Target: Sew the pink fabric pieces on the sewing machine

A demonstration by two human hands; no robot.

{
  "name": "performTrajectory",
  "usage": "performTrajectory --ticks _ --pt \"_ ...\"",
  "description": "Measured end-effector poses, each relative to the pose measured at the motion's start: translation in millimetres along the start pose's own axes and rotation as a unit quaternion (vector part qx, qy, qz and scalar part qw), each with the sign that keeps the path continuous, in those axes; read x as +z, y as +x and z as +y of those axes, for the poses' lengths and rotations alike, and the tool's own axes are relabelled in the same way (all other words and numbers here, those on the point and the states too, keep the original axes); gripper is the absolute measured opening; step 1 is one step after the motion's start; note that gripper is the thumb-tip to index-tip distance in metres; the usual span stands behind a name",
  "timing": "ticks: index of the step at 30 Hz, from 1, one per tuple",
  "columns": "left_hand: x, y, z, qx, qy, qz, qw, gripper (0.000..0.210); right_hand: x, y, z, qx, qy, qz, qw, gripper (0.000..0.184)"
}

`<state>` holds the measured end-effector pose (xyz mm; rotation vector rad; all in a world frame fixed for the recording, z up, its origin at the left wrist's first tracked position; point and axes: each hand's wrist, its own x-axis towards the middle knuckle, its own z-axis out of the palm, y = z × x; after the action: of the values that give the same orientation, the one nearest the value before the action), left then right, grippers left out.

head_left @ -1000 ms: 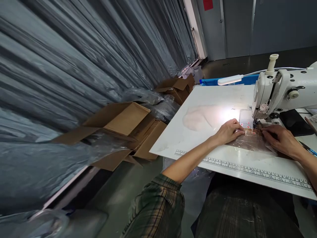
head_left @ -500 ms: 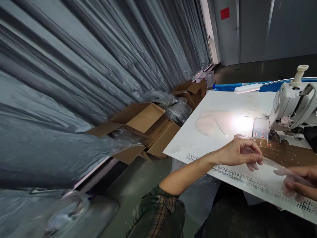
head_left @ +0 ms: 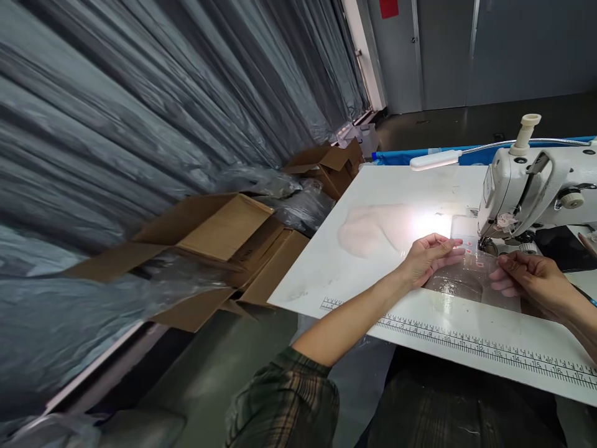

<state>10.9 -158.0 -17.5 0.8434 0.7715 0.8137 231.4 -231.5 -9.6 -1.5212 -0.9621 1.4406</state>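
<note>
Right in front of the needle end of the white sewing machine [head_left: 501, 186], a clear plastic sheet [head_left: 454, 287] spans the gap between the person's two hands, just above the white table [head_left: 317, 267] or touching it; which of the two is hard to tell. The left hand [head_left: 431, 256] is at the sheet's upper left, thumb and forefinger closed on its edge, with the other fingers curled and partly seen through the film. From that hand the sheet extends to the right and toward the person, its lower edge short of the ruler scale [head_left: 448, 336] printed along the table's near side. The right hand [head_left: 536, 280] is at the sheet's upper right, its thumb in front and its fingers behind, pinching the film between them. Small red marks [head_left: 469, 251] show between the hands, near the needle; whether they lie on the sheet or below it cannot be made out. Something brown [head_left: 532, 308] lies under the right wrist, mostly hidden. Beyond the left hand, a lamp [head_left: 436, 160] casts a bright patch on the table.
</note>
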Motion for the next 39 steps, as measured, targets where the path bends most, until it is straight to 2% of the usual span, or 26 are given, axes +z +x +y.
performTrajectory --ticks 3,7,9,11,12,14,16,17,19,21,22,23,24,25,27,30,32,34,36,38,39 --pt "1.3 -2.9 0.7 -0.016 -0.043 -0.013 0.999 0.031 5.7 1.3 -6.0 0.018 0.014 0.017 1.0 0.036" --pt "1.9 -1.5 -3.7 -0.006 -0.045 -0.021 0.999 0.025 8.3 6.1 -5.6 0.014 -0.014 0.021 1.0 0.04" --pt "0.4 1.6 -5.6 -0.004 -0.029 -0.021 0.999 0.023 5.8 10.6 -2.3 -0.008 -0.075 0.04 0.996 0.043" --pt "-2.5 4.9 -5.3 0.005 0.012 -0.011 1.0 0.023 2.4 14.6 -0.6 -0.04 -0.176 0.08 0.98 0.045" --pt "-4.4 6.2 -4.3 0.021 0.049 0.0 0.999 0.023 0.5 15.8 -1.0 -0.058 -0.227 0.098 0.967 0.045" --pt "-8.8 7.2 -1.7 0.098 0.167 0.033 0.981 0.024 -3.3 16.1 -3.7 -0.086 -0.305 0.116 0.941 0.044" --pt "-13.3 5.9 -0.2 0.205 0.325 0.052 0.922 0.025 -7.9 14.0 -6.7 -0.106 -0.357 0.11 0.921 0.044" --pt "-15.2 4.7 -0.4 0.25 0.402 0.032 0.88 0.024 -10.8 12.5 -7.4 -0.111 -0.381 0.104 0.912 0.046" --pt "-17.5 1.8 -2.8 0.299 0.525 -0.072 0.794 0.022 -17.1 9.6 -6.2 -0.112 -0.416 0.084 0.898 0.048" --pt "-17.4 -1.3 -6.2 0.311 0.595 -0.198 0.714 0.024 -22.4 7.1 -2.9 -0.112 -0.408 0.062 0.904 0.045" --pt "-16.6 -2.9 -7.4 0.312 0.614 -0.238 0.684 0.026 -23.7 6.0 -1.3 -0.113 -0.383 0.052 0.915 0.042" --pt "-15.6 -4.5 -7.7 0.311 0.626 -0.256 0.668 0.03 -23.7 4.8 -0.4 -0.113 -0.349 0.045 0.929 0.041" --pt "-14.7 -6.1 -6.7 0.308 0.63 -0.254 0.666 0.032 -21.9 3.5 -0.4 -0.109 -0.309 0.039 0.944 0.04" --pt "-13.9 -7.9 -4.5 0.3 0.624 -0.242 0.68 0.033 -18.3 2.2 -1.6 -0.1 -0.266 0.031 0.958 0.041" --pt "-13.7 -11.3 3.4 0.25 0.587 -0.214 0.74 0.035 -5.8 -0.7 -6.9 -0.071 -0.182 0.009 0.981 0.04" --pt "-16.2 -15.3 18.0 0.1 0.47 -0.217 0.85 0.05 20.8 -3.0 -18.1 -0.024 -0.086 -0.027 0.996 0.042" --pt "-18.6 -16.4 24.9 0.008 0.383 -0.232 0.894 0.063 36.5 -2.1 -23.4 -0.019 -0.052 -0.057 0.997 0.044" --pt "-20.6 -16.6 27.5 -0.033 0.343 -0.222 0.912 0.067 44.3 0.2 -24.7 -0.039 -0.04 -0.095 0.994 0.047" --pt "-21.0 -16.3 26.0 -0.039 0.357 -0.187 0.914 0.065 41.9 2.6 -21.4 -0.076 -0.062 -0.101 0.99 0.049" --pt "-19.0 -15.9 21.1 -0.04 0.372 -0.145 0.916 0.057 31.3 3.3 -14.5 -0.119 -0.155 -0.062 0.979 0.046" --pt "-17.0 -15.8 17.7 -0.042 0.37 -0.125 0.92 0.052 24.6 2.9 -10.1 -0.149 -0.224 -0.034 0.963 0.042"
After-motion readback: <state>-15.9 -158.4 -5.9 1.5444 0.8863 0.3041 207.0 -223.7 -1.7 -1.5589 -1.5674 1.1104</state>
